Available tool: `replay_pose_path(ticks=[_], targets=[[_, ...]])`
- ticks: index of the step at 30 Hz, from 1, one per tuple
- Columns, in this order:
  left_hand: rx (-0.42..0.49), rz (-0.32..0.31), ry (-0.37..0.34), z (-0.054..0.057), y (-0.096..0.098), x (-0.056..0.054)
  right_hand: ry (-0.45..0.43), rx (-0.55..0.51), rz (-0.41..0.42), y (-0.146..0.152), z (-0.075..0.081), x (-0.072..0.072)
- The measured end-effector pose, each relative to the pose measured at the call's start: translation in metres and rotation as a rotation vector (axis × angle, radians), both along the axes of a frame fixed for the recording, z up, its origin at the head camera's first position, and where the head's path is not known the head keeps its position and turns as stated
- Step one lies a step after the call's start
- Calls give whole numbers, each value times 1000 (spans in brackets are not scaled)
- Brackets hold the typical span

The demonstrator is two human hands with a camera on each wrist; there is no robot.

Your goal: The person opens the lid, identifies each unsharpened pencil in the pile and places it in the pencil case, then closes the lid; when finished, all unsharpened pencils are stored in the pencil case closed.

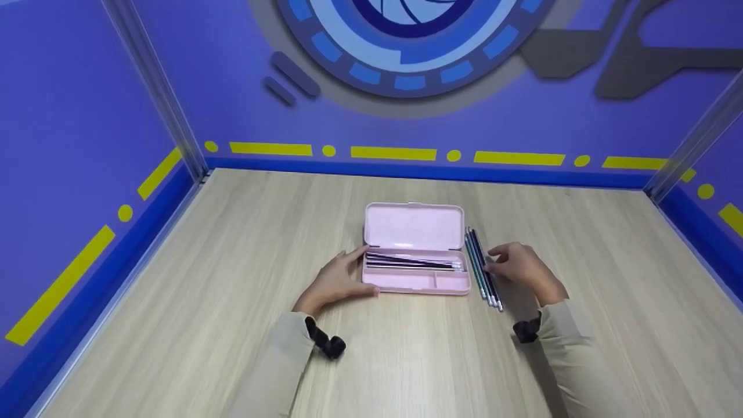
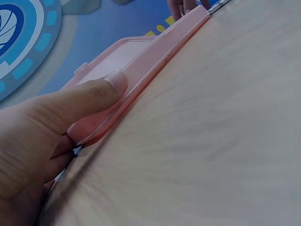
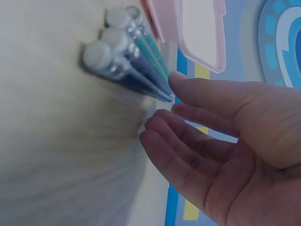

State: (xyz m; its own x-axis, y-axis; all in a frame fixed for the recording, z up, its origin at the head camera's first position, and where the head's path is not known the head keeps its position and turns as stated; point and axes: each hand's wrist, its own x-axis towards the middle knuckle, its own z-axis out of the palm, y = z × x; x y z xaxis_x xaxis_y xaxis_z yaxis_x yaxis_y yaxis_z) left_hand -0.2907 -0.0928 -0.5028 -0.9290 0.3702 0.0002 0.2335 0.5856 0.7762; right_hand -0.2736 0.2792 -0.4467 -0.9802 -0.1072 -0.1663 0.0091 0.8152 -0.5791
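Note:
A pink pencil case [image 1: 400,281] lies with its lid [image 1: 414,225] raised, and several dark pencils [image 1: 412,263] rest in its long back compartment. My left hand [image 1: 336,278] holds the case's left end, thumb along the front wall and fingers at the left side, partly hidden in the left wrist view. Right of the case, several pencils [image 1: 483,273], teal and dark blue with white erasers [image 3: 97,55], lie side by side on the table. My right hand [image 1: 519,267] is at their right side, fingers loosely bent and holding nothing; its thumb tip is close to the pencils, contact unclear.
The case's front compartments [image 1: 406,280] show bare pink plastic. A wooden table [image 1: 406,360] extends around both hands. Blue panels with yellow marks [image 1: 395,153] stand along its back and sides. Each wrist wears a small black camera [image 1: 332,346].

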Motion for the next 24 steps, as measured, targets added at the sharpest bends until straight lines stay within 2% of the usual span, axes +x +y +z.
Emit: replay_pose_path(ticks=[9,24], targets=[[4,-4,17,0,-1,-2,-20,-33,5,3,1,3],[-24,7,-3,1,1,-1,-74,-48,-90,-2,-5,2]])
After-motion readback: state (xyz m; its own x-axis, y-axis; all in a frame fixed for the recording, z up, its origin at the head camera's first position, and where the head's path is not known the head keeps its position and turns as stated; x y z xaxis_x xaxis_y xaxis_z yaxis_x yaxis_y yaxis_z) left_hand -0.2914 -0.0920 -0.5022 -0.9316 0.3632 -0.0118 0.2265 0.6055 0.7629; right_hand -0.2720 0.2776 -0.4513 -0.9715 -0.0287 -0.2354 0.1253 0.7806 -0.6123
